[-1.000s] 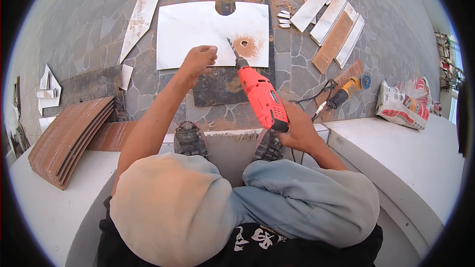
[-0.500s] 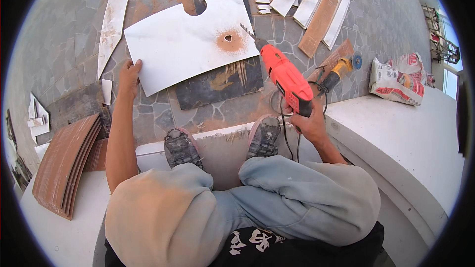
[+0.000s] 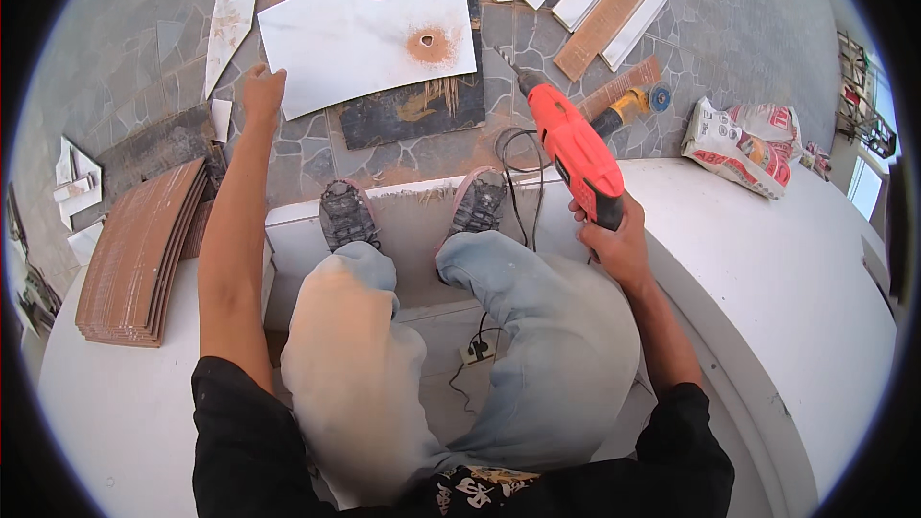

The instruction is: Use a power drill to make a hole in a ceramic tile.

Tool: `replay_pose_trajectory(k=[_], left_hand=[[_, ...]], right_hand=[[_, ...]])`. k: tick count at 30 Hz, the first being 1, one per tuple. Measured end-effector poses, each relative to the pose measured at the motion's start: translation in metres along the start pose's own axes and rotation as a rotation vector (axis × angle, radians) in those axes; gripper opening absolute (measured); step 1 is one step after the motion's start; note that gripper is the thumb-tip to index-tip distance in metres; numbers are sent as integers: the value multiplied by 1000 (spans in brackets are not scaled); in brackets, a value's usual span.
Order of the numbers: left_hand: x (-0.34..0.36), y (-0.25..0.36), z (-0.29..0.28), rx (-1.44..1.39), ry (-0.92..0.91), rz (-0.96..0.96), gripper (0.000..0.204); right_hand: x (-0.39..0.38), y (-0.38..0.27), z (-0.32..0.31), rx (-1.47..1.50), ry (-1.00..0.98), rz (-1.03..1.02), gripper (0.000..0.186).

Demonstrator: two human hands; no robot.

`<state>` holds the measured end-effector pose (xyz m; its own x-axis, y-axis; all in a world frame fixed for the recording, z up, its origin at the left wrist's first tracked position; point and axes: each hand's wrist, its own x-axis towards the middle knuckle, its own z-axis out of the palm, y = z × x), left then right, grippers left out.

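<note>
My right hand is wrapped round the handle of a red and black power drill, its long bit pointing up and left, clear of the tile. A white tile with a notch in its far edge lies over a dark, scuffed board. Orange-brown dust rings a small, rough hole in the tile's right part. At the tile's near left edge, my left hand has its fingers closed on the edge; the fingertips are partly hidden.
Stacked brown curved tiles rest on the white ledge at left. A yellow angle grinder lies right of the drill, near cut tile strips. A printed bag stands by the right ledge. A black cord loops near my shoes.
The drill has drawn back toward me and to the right, away from the tile. My view has shifted as my body straightens. My left hand stays at the tile's edge.
</note>
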<state>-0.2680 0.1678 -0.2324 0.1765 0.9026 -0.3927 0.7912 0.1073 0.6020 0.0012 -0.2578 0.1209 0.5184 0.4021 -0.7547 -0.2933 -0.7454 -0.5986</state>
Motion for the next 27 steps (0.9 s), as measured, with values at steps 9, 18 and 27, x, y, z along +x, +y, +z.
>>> replay_pose_trajectory(k=[9,18,27], left_hand=[[-125,90,-79,152,-854,110,37],[-119,35,-153,-93,-518,-321,32],[-207,71,-122,124,-671,-426,29]], right_hand=[[-100,-93,-41,-519,154,-191,67],[-6,-48,-43,-207,70,-59,65],[43,-35,-62,-207,-61,29,68]])
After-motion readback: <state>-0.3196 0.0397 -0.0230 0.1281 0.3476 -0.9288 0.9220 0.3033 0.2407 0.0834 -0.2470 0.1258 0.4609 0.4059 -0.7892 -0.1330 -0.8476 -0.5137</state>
